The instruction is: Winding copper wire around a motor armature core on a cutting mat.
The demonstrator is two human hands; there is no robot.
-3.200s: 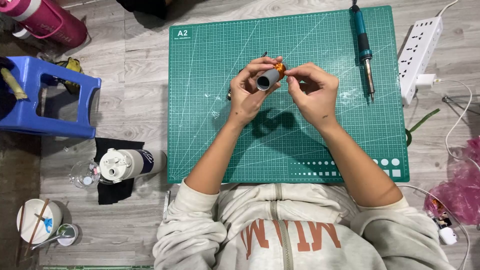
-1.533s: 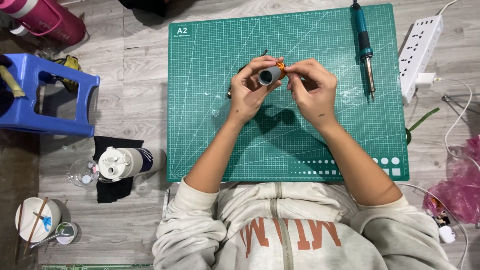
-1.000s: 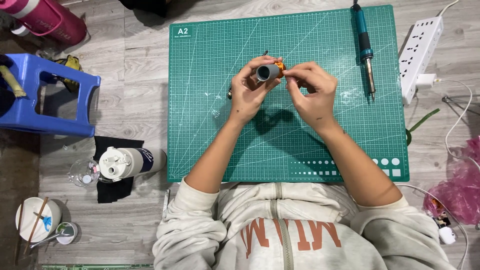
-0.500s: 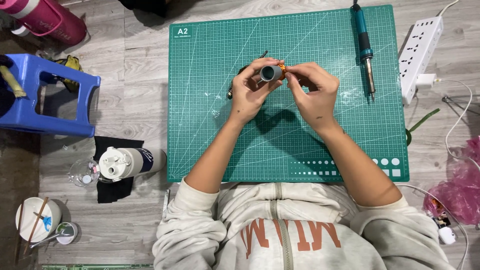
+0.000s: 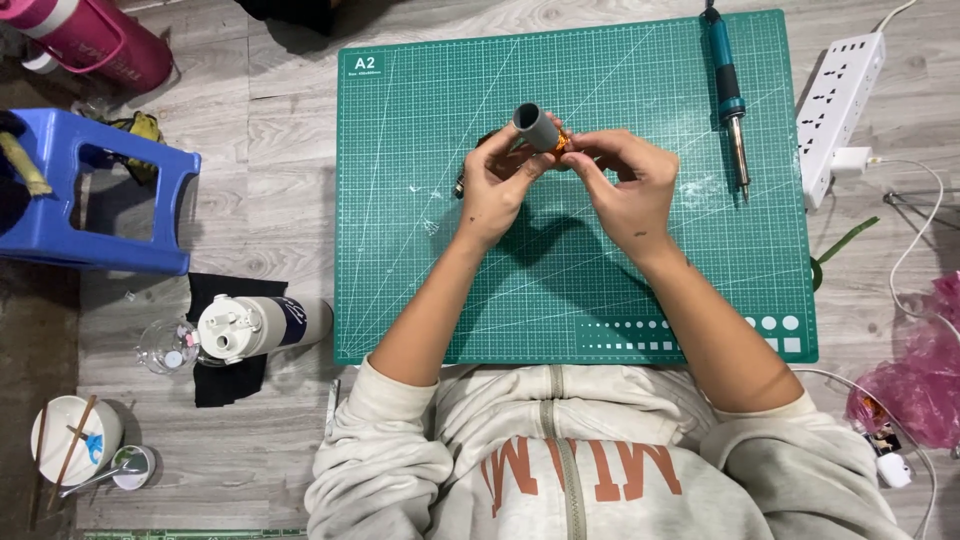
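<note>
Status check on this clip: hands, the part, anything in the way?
Left hand and right hand both grip grey tube above green mat. Soldering iron lies apart. Nothing blocking.

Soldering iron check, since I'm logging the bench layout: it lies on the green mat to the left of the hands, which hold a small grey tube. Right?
Not quite. The head view shows the soldering iron on the green mat to the right of the hands, near the power strip. Left hand and right hand do hold the grey tube.
</note>
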